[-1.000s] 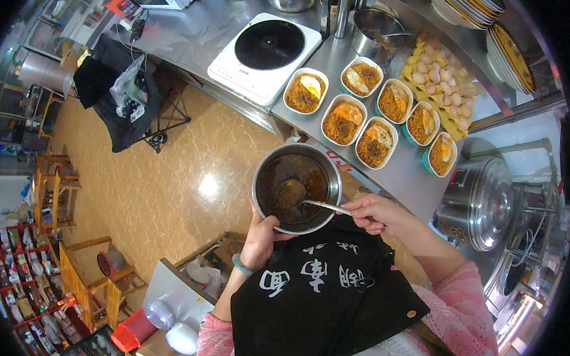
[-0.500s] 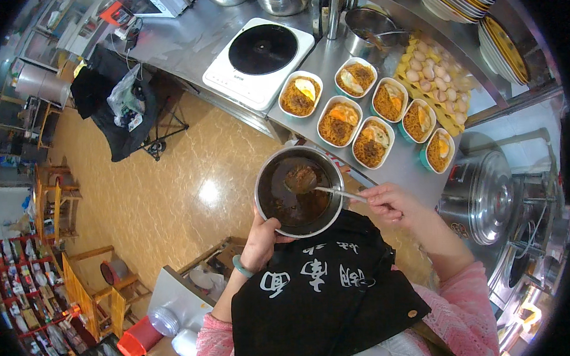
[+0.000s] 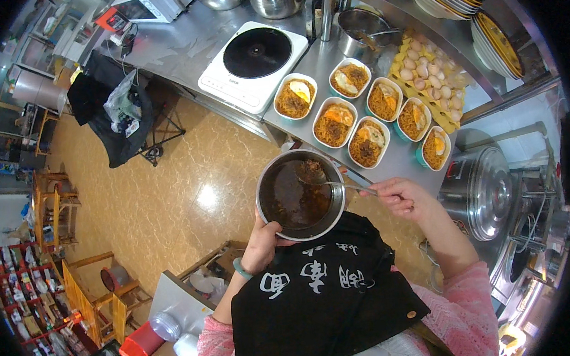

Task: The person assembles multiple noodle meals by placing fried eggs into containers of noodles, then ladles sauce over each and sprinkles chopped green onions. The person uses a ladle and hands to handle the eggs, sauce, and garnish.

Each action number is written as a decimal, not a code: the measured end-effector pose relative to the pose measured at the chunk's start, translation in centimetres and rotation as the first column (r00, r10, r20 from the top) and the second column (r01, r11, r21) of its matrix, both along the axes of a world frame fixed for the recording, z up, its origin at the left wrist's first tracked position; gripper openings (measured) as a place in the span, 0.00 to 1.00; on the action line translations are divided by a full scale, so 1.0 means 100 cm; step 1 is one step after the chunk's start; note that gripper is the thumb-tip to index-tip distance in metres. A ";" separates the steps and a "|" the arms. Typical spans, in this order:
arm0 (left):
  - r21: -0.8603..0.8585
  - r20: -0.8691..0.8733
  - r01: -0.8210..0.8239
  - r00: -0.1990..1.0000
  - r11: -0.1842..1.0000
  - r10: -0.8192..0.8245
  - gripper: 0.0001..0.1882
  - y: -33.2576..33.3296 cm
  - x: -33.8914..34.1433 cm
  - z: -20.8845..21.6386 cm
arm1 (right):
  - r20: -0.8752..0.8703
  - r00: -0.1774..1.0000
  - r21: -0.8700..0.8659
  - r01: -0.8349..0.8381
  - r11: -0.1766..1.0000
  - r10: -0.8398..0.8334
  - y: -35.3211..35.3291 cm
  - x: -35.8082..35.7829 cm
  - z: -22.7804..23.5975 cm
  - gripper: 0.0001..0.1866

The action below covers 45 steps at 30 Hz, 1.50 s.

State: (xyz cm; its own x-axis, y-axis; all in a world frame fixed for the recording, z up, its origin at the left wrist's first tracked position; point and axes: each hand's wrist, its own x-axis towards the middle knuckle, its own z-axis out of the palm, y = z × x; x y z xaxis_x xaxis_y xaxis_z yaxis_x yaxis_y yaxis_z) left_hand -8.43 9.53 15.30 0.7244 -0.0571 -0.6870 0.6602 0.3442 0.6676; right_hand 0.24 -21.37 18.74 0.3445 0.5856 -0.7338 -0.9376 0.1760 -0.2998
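Note:
My left hand (image 3: 262,242) grips the lower left side of a steel pot (image 3: 261,198) in front of my apron. Dark brown sauce (image 3: 296,206) with bits in it fills part of the pot. Between the fingers of my right hand (image 3: 402,197) is the handle of a metal ladle (image 3: 353,186). The ladle's bowl is over the sauce near the far side of the pot and carries some chunky brown topping. Beyond the pot, several white-rimmed bowls of noodles (image 3: 332,125) stand on the steel counter, with fried egg and brown topping on them.
A white induction cooker (image 3: 248,96) stands left of the bowls. Behind them are a steel pot with a utensil (image 3: 355,39) and a tray of eggs (image 3: 421,74). A large lidded steel pot (image 3: 476,190) stands at the right. Stacked plates (image 3: 494,44) sit on the upper right shelf.
My right hand has shifted slightly right, and the ladle's bowl has moved a little toward the pot's far side. The left hand still holds the pot in nearly the same place.

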 end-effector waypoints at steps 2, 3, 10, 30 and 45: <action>0.005 -0.007 0.002 1.000 1.000 -0.002 0.35 -0.001 0.000 0.004 | 0.028 0.999 -0.004 -0.030 1.000 0.031 -0.001 -0.001 0.003 0.19; -0.003 0.016 -0.009 1.000 1.000 0.009 0.36 -0.002 0.000 0.005 | 0.021 0.999 -0.024 -0.026 0.999 0.026 0.000 -0.001 0.005 0.19; -0.012 -0.001 -0.012 1.000 1.000 0.012 0.34 -0.002 0.001 0.005 | -0.011 1.000 -0.015 -0.002 1.000 0.002 -0.002 -0.003 0.006 0.20; -0.107 -0.056 0.074 0.995 0.991 -0.080 0.33 -0.001 0.011 -0.019 | 0.647 0.582 -0.539 -0.110 0.835 0.494 0.004 -0.051 -0.019 0.21; -0.029 -0.071 0.105 0.992 0.994 -0.107 0.24 -0.026 0.030 0.004 | 0.750 0.648 -0.607 0.597 0.525 0.131 -0.108 -0.041 -0.058 0.21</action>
State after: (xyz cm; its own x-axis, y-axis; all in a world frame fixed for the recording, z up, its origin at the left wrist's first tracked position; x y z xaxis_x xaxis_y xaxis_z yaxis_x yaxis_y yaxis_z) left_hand -5.47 6.91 15.73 0.6617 -0.1490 -0.7348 0.7402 0.2858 0.6086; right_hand -3.85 -32.14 12.92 0.9200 -0.2648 -0.2890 -0.3606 -0.2829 -0.8888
